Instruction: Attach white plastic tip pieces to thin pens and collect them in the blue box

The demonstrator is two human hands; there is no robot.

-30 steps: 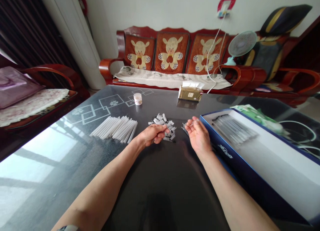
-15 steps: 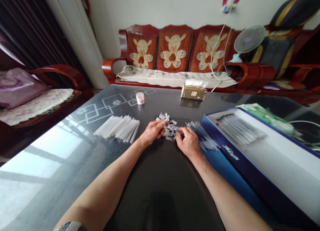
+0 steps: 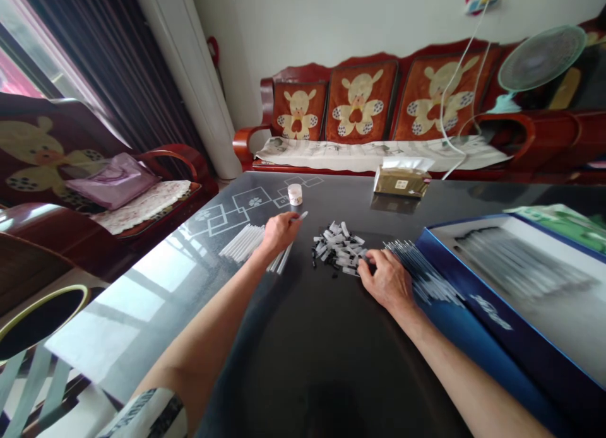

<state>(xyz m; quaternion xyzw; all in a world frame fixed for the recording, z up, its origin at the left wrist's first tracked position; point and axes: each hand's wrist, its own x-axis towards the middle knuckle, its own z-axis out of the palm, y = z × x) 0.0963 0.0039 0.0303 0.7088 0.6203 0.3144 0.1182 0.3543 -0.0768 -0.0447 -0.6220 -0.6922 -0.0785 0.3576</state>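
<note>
My left hand [image 3: 280, 233] is closed over the row of white pen barrels [image 3: 242, 242], whose near ends show beneath it. One white barrel tip [image 3: 303, 215] pokes out past its thumb and forefinger. At the right edge of a loose pile of small white-and-black pen caps [image 3: 337, 243] is my right hand [image 3: 386, 277], its fingers curled with thumb and forefinger close together. Whatever lies in those fingertips is too small to make out. Just beyond its knuckles lies a bundle of thin pen refills [image 3: 428, 274].
A blue-sided box [image 3: 478, 305] with more thin sticks inside stands on the right. A small round white tub [image 3: 295, 194] and a tissue box [image 3: 401, 180] stand toward the back of the dark glossy table [image 3: 303, 343]. Behind it is a wooden sofa [image 3: 246, 141].
My left hand has moved left from the caps to the white barrels, uncovering the pile. My right hand stays beside the caps. The whole view has turned toward the left.
</note>
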